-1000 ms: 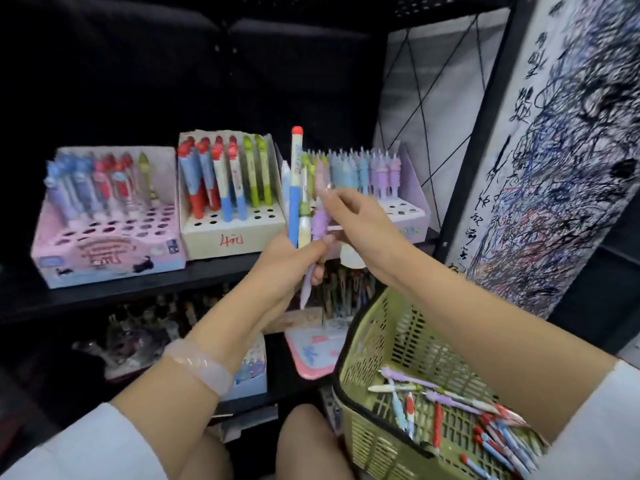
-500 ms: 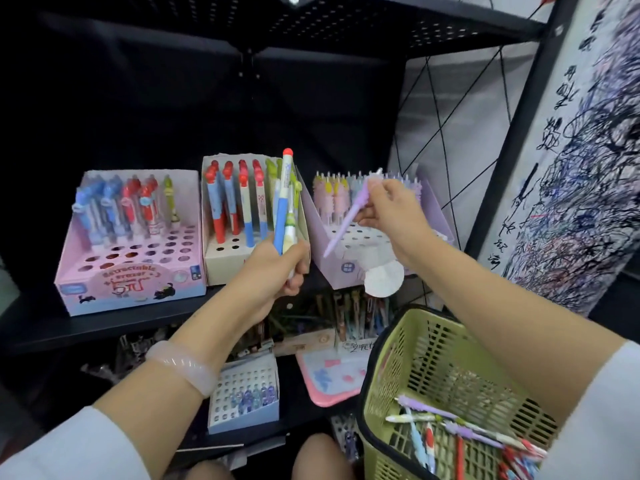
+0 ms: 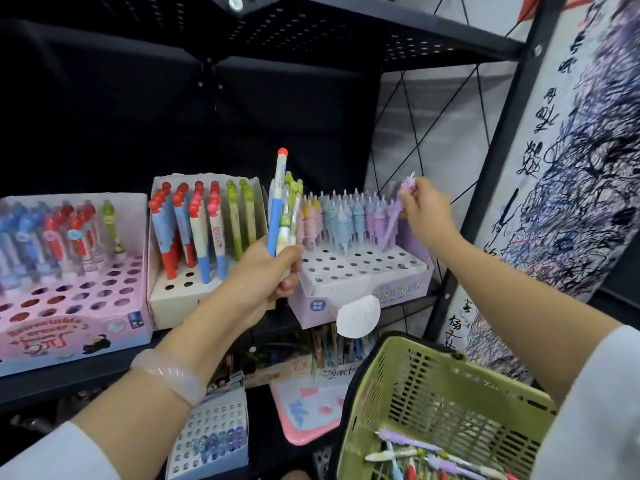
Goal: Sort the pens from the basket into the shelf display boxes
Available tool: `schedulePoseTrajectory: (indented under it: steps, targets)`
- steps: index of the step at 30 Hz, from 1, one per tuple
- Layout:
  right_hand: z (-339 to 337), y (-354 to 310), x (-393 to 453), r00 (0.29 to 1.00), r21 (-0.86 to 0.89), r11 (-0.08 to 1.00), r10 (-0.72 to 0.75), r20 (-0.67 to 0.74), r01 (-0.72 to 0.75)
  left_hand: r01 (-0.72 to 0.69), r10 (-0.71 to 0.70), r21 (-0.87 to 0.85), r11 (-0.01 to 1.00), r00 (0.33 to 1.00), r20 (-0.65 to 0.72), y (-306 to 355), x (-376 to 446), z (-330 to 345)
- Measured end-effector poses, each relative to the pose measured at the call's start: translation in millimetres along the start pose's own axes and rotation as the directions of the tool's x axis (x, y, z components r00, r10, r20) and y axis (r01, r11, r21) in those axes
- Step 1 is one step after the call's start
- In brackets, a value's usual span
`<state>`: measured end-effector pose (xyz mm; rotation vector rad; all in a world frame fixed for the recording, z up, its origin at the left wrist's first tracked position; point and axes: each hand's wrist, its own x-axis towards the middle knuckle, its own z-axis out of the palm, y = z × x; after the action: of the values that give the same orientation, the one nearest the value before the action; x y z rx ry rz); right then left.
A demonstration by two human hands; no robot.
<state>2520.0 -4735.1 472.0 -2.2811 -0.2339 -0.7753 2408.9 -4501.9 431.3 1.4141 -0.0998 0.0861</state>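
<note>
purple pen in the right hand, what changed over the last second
The right hand pulled the lilac unicorn-topped pen out of the left hand's bundle and carried it right, to the purple cardboard display box, where its tip now angles down toward the back-row holes. The left hand keeps its grip on the remaining pens; the green plastic basket is unchanged.

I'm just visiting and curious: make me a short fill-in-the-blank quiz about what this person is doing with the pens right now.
1. The right hand pinches a single ____ pen over the lilac display box.
2. The left hand grips a bundle of pens; the tallest has a ____ tip.
3. More pens lie in the ____ basket at the lower right.
4. The left wrist wears a pale ____.

Missing words: purple; red; green; bracelet
</note>
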Motion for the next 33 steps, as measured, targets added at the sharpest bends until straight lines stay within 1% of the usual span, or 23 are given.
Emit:
schedulePoseTrajectory:
  steps: [4, 8, 10, 12, 14, 16, 18, 19, 20, 21, 22, 23, 24, 26, 29, 31, 33]
  targets:
    - [-4.6, 4.2, 6.4, 0.997, -0.111, 0.991, -0.079, 0.019, 0.08, 0.006, -0.006, -0.013, 1.0, 1.0, 0.027, -4.6, 3.3, 0.4]
    - [-1.9, 12.2, 1.4, 0.987, -0.18, 0.98, -0.062, 0.151, 0.089, -0.005, 0.005, -0.012, 1.0, 0.999, 0.032, -9.0, 3.5, 4.7]
    - [2.7, 14.5, -4.2, 0.979, -0.168, 0.979, -0.082, 0.185, 0.114, -0.004, 0.004, -0.015, 1.0, 1.0, 0.021, -10.6, 2.8, 6.1]
    - [7.7, 16.6, -9.4, 0.961, -0.166, 0.976, -0.092, 0.26, 0.138, -0.011, 0.011, -0.008, 1.0, 1.0, 0.003, -11.9, 1.5, 6.5]
    - [11.3, 20.0, -14.2, 0.95, -0.171, 0.979, -0.057, 0.307, 0.113, -0.018, 0.018, -0.006, 1.0, 1.0, -0.016, -12.5, 0.6, 6.2]
    - [11.0, 19.5, -18.2, 0.964, -0.18, 0.982, -0.007, 0.265, 0.056, -0.014, 0.013, -0.018, 1.0, 1.0, -0.024, -12.5, -0.6, 5.7]
    - [8.5, 10.3, -20.0, 0.992, -0.219, 0.974, -0.033, 0.125, 0.059, -0.013, 0.013, -0.025, 1.0, 1.0, -0.015, -12.8, -2.2, 5.9]
    - [7.9, 0.5, -21.8, 0.997, -0.206, 0.976, -0.064, 0.052, 0.073, -0.015, 0.014, -0.026, 1.0, 1.0, -0.007, -13.0, -3.3, 6.3]
    - [7.7, -12.7, -24.7, 0.997, -0.131, 0.989, -0.068, 0.022, 0.07, -0.017, 0.017, -0.027, 0.999, 1.0, 0.0, -13.1, -4.5, 6.8]
    - [8.5, -27.9, -28.5, 0.997, 0.019, 0.999, -0.05, 0.056, 0.049, -0.021, 0.021, -0.028, 0.999, 1.0, 0.006, -13.0, -5.6, 7.3]
    - [10.7, -44.7, -34.2, 0.988, 0.202, 0.979, -0.027, 0.153, -0.005, -0.025, 0.025, -0.029, 0.999, 1.0, 0.011, -12.5, -6.6, 7.8]
    - [14.9, -60.5, -40.8, 0.966, 0.35, 0.934, -0.024, 0.257, -0.069, -0.032, 0.032, -0.025, 0.999, 0.999, 0.014, -12.0, -7.8, 7.8]
    - [19.6, -74.1, -47.4, 0.943, 0.428, 0.896, -0.031, 0.332, -0.122, -0.039, 0.039, -0.015, 0.999, 0.999, 0.014, -11.4, -9.2, 7.4]
    - [28.8, -94.9, -56.8, 0.917, 0.482, 0.86, -0.043, 0.397, -0.168, -0.051, 0.051, 0.006, 0.999, 0.999, 0.012, -10.0, -12.8, 4.3]
    - [35.1, -115.3, -61.9, 0.902, 0.548, 0.811, -0.06, 0.427, -0.206, -0.056, 0.056, -0.001, 0.998, 0.998, 0.012, -7.7, -21.6, -6.1]
    - [36.5, -124.7, -63.2, 0.881, 0.619, 0.755, -0.122, 0.457, -0.217, -0.056, 0.055, -0.018, 0.998, 0.998, -0.036, -4.1, -28.2, -17.3]
    - [39.4, -136.5, -65.4, 0.855, 0.695, 0.679, -0.193, 0.481, -0.237, -0.086, 0.085, -0.016, 0.996, 0.992, -0.089, 0.4, -35.2, -30.8]
